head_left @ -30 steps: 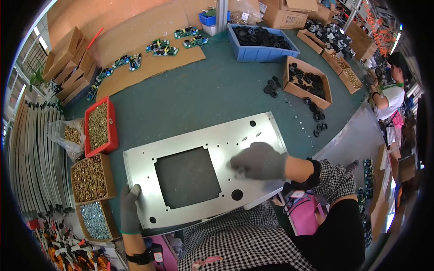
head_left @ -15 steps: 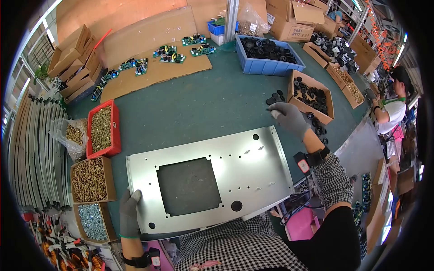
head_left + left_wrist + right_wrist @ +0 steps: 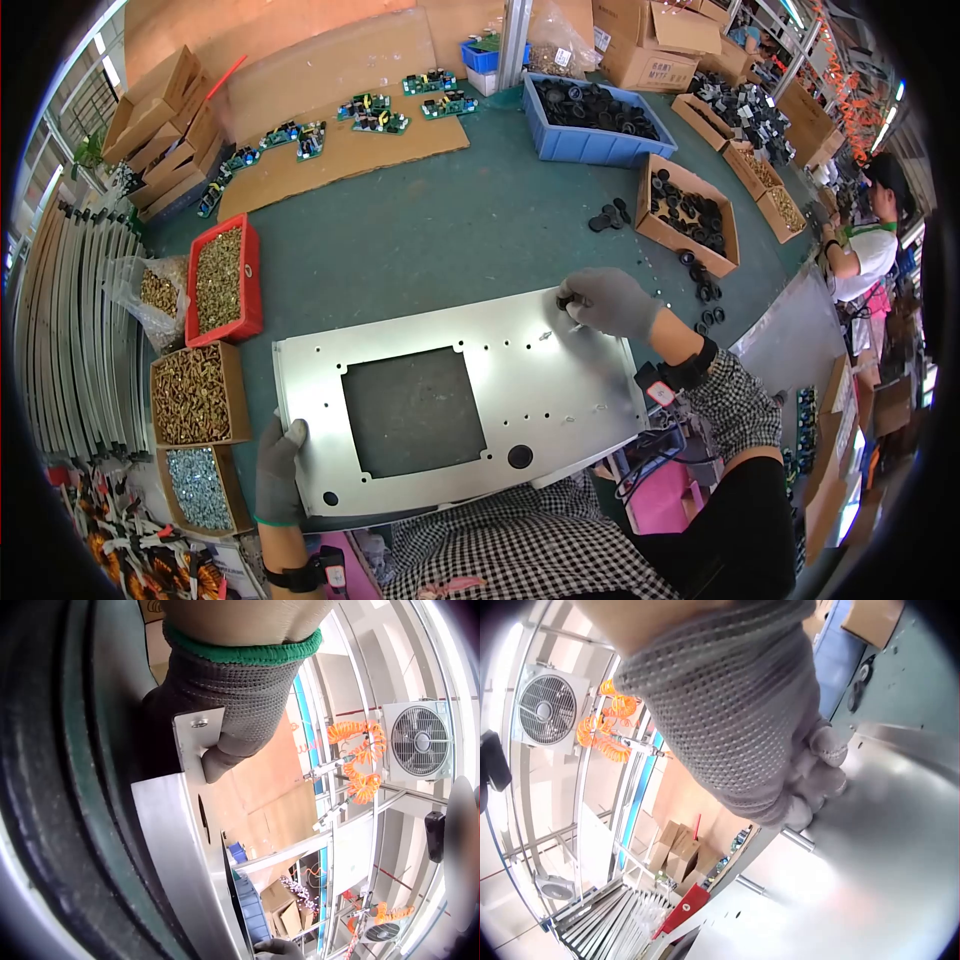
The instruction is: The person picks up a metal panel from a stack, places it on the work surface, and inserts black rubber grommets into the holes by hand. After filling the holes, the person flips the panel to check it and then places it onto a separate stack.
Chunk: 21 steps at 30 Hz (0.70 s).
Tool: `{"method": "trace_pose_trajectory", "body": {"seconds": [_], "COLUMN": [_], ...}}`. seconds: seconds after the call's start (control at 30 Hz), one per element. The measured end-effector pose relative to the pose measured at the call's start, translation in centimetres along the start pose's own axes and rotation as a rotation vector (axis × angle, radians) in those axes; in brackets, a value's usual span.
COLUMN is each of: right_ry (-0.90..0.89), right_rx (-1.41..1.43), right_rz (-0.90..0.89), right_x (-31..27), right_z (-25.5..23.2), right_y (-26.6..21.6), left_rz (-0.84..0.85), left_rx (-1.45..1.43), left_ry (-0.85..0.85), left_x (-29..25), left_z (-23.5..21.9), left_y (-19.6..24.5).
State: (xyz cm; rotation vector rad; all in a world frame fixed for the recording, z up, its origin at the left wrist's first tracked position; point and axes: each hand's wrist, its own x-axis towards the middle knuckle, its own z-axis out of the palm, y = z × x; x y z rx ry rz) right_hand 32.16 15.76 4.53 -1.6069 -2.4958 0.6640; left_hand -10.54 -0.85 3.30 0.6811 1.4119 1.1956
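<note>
A silvery sheet-metal panel (image 3: 540, 400) with a large square cutout, small holes and short studs lies in front of me. My left hand (image 3: 278, 470), in a grey glove, grips its left edge with the thumb on top; the other fingers are mostly hidden. At the far right corner, my gloved right hand (image 3: 618, 302) pinches a small black grommet (image 3: 565, 300) right over the round hole there. In the right wrist view its fingers (image 3: 829, 780) are curled close to the panel's face, beside the studs (image 3: 799, 840). Most of the grommet is hidden by the fingers.
Black grommets fill a cardboard box (image 3: 655, 228) and a blue bin (image 3: 600, 150); loose ones (image 3: 610, 215) lie nearby. At left stand a red tray (image 3: 253, 290) and boxes of brass (image 3: 240, 400) and silvery fasteners (image 3: 205, 490). Circuit boards (image 3: 380, 122) rest on cardboard behind. Another person stands at far right.
My right hand went from over the panel out to the loose grommets, then came back to the panel's far right corner. The left hand keeps its grip on the panel's left edge.
</note>
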Motion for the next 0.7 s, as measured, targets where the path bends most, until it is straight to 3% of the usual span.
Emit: {"method": "trace_pose_trajectory", "body": {"seconds": [0.1,0.3,0.4,0.5,0.6,0.7], "right_ry": [-0.046,-0.321,-0.245,-0.312,-0.328,-0.261], "right_rx": [-0.198,-0.238,-0.316,0.33,0.229,0.086], "right_rz": [-0.108,0.037,-0.067,0.031,0.201,0.147], "right_x": [0.1,2.6,3.7,3.4,3.4,2.9], "right_z": [-0.5,-3.1,-3.6,-2.9,-2.5,-2.1], "right_y": [-0.6,-2.1,1.4,3.6,2.6,2.2], "left_rz": [-0.013,-0.007,0.028,0.048,0.059,0.08], "left_rx": [0.019,0.025,0.03,0.027,0.039,0.098], "left_ry": [0.001,0.017,0.003,-0.033,-0.039,-0.028], "left_x": [0.1,-0.3,-0.4,-0.1,-0.1,1.3], "left_z": [-0.1,0.5,0.6,0.1,-0.1,-2.1], "left_y": [0.1,0.4,0.5,0.1,0.0,-2.0]}}
